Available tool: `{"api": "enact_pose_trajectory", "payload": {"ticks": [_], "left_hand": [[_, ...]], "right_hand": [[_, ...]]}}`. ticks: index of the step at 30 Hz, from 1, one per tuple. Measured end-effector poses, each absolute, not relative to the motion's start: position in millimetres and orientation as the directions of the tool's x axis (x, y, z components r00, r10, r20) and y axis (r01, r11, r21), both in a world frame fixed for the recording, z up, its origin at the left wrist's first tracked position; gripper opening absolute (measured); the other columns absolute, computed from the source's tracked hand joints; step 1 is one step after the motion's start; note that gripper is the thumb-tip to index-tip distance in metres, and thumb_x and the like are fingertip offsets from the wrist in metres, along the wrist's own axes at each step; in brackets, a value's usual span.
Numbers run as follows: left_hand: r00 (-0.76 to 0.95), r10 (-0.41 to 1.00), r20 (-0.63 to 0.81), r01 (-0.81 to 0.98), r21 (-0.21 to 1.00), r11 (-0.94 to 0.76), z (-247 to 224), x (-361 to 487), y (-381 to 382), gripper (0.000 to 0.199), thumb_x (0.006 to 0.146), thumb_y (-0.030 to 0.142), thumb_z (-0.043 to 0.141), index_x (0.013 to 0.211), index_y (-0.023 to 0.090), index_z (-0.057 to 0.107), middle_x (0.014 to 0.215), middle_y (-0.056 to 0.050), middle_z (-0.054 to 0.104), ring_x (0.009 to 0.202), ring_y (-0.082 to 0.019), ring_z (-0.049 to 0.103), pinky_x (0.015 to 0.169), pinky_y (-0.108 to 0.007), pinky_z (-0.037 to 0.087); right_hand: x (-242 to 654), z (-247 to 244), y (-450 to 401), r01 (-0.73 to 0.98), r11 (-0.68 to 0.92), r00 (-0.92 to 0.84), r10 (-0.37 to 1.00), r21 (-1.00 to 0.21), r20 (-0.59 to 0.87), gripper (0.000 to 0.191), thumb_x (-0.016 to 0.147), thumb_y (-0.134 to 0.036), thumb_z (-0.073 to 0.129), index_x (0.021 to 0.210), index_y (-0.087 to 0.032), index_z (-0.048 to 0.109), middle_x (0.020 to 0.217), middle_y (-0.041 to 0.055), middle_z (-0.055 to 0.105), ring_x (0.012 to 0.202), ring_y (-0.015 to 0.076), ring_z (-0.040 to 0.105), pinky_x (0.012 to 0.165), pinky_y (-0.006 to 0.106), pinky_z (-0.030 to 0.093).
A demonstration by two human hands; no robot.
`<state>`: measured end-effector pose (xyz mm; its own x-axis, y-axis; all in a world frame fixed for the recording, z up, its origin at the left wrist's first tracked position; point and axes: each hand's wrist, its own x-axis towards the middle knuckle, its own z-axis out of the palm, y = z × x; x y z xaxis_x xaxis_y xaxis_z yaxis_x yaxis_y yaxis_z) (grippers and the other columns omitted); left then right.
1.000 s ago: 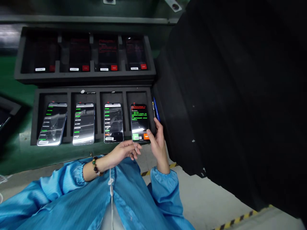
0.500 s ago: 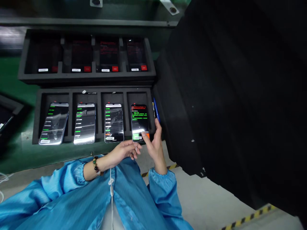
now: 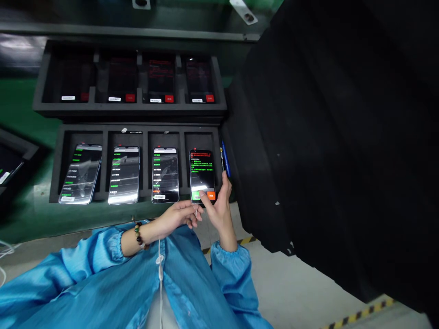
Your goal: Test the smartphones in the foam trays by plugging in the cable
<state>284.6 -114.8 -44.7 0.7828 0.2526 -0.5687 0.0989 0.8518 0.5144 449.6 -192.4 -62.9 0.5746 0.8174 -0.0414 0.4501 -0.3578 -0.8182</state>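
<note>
Several lit phones lie in the near foam tray (image 3: pixel 128 129), one per compartment. The rightmost phone (image 3: pixel 202 171) shows red and green text, with a green and an orange button at its bottom. My right hand (image 3: pixel 219 208) is beside its lower right corner, the thumb on the screen near the green button and the index finger stretched along the tray's edge. At the phone's bottom end, my left hand (image 3: pixel 180 215) has its fingers pinched on the white earphone cable (image 3: pixel 160 269), whose end is partly hidden.
Behind stands a second foam tray (image 3: pixel 130 108) with dark phones showing red buttons. Blue pens (image 3: pixel 225 157) lie at the near tray's right edge. Large black foam stacks (image 3: pixel 308 137) fill the right side. Another tray (image 3: pixel 20 141) is at the far left.
My right thumb has moved slightly left on the screen, from between the two buttons to the green one. The view has shifted a little; my left hand is nearly unchanged.
</note>
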Motion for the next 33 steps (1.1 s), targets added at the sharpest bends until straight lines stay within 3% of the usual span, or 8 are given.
{"api": "enact_pose_trajectory", "payload": {"ticks": [12, 27, 33], "left_hand": [[0.77, 0.242, -0.59, 0.125, 0.511, 0.85, -41.0, 285.2, -113.1, 0.075, 0.069, 0.078, 0.099, 0.099, 0.013, 0.077, 0.086, -0.005, 0.072, 0.07, -0.014, 0.066, 0.067, -0.027, 0.048], [0.796, 0.24, -0.556, 0.113, 0.526, 0.843, -44.7, 282.7, -112.9, 0.061, 0.082, 0.068, 0.094, 0.101, 0.013, 0.076, 0.089, -0.007, 0.072, 0.072, -0.015, 0.066, 0.067, -0.027, 0.047], [0.797, 0.244, -0.553, 0.097, 0.516, 0.851, -44.0, 284.1, -113.2, 0.062, 0.079, 0.069, 0.097, 0.096, 0.013, 0.074, 0.088, -0.006, 0.072, 0.072, -0.015, 0.067, 0.067, -0.027, 0.048]], "right_hand": [[450.4, -61.3, -190.4, 0.453, -0.364, 0.566, 0.823, -0.814, -0.054, 0.102, 0.104, -0.072, 0.062, 0.182, -0.027, 0.015, 0.179, 0.0201, 0.029, 0.17, 0.0418, 0.025, 0.134, 0.07, 0.033], [450.7, -62.1, -188.3, 0.476, -0.369, 0.562, 0.826, -0.798, -0.046, 0.104, 0.102, -0.072, 0.065, 0.181, -0.029, 0.014, 0.176, 0.0209, 0.032, 0.169, 0.0428, 0.027, 0.133, 0.072, 0.034], [449.5, -61.1, -185.6, 0.471, -0.388, 0.577, 0.815, -0.792, -0.055, 0.114, 0.094, -0.075, 0.074, 0.179, -0.026, 0.017, 0.175, 0.0228, 0.032, 0.168, 0.0456, 0.027, 0.132, 0.073, 0.034]]}}
